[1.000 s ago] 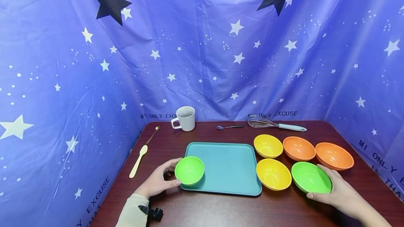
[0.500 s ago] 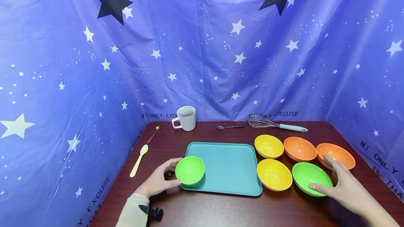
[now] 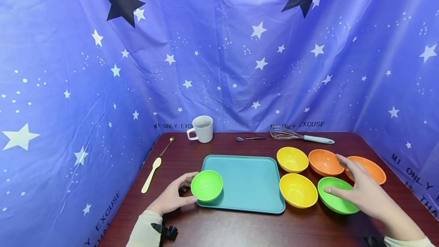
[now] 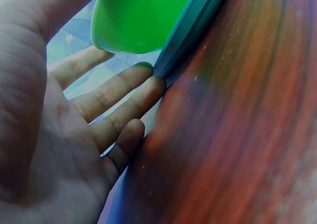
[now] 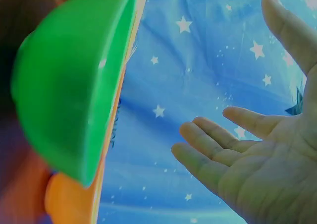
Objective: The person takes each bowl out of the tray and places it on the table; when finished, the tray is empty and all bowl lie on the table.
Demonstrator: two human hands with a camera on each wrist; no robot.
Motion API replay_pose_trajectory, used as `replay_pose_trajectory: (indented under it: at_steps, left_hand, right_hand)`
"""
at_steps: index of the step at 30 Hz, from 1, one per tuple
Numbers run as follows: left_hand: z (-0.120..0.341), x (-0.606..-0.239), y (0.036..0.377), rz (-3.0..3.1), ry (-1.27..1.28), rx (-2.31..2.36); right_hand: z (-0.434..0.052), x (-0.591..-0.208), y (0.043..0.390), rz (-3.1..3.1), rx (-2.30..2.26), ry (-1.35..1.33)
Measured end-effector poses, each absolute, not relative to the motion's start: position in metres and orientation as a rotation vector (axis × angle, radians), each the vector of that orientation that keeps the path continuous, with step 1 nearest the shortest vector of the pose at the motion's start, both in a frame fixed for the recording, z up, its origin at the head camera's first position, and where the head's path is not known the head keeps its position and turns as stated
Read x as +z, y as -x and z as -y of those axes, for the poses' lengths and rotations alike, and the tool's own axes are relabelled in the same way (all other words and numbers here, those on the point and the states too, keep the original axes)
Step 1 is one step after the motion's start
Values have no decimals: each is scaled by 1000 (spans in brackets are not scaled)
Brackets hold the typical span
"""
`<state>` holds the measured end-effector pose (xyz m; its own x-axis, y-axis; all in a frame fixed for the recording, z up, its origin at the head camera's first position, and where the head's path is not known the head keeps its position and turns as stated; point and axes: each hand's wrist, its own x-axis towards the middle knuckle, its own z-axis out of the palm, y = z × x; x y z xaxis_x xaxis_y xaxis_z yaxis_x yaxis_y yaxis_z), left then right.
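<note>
My left hand (image 3: 173, 197) cups a green bowl (image 3: 206, 185) that sits on the tray's (image 3: 247, 182) near-left corner, thumb and fingers curved round its side. My right hand (image 3: 363, 193) hovers spread and empty just above the second green bowl (image 3: 334, 200), no contact. Beyond its fingertips: two orange bowls; left of it: two yellow bowls. Step, I judge: placing bowls on the tray. Next calls for a rim grasp.
</note>
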<state>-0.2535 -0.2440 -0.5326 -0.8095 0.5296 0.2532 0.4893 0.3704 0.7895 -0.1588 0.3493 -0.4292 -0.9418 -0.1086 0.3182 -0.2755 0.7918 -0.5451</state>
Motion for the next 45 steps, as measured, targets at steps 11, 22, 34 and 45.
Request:
replay_pose_trajectory:
  at_steps: [11,22,34,45]
  left_hand:
    - [246,-532,254,-2584,-968,1423]
    - [251,-532,251,-2754,-852,1251]
    - [251,-537,256,-2847,-921,1143]
    - [251,-537,256,-2835,-920,1153]
  right_hand:
    - [-313,-415,173,2754,917,-379]
    - [-280,-417,189,2718,1047,-565]
    - [-237,-424,200,2710,1219,-681]
    - [-199,-433,212,2745,1254,-740]
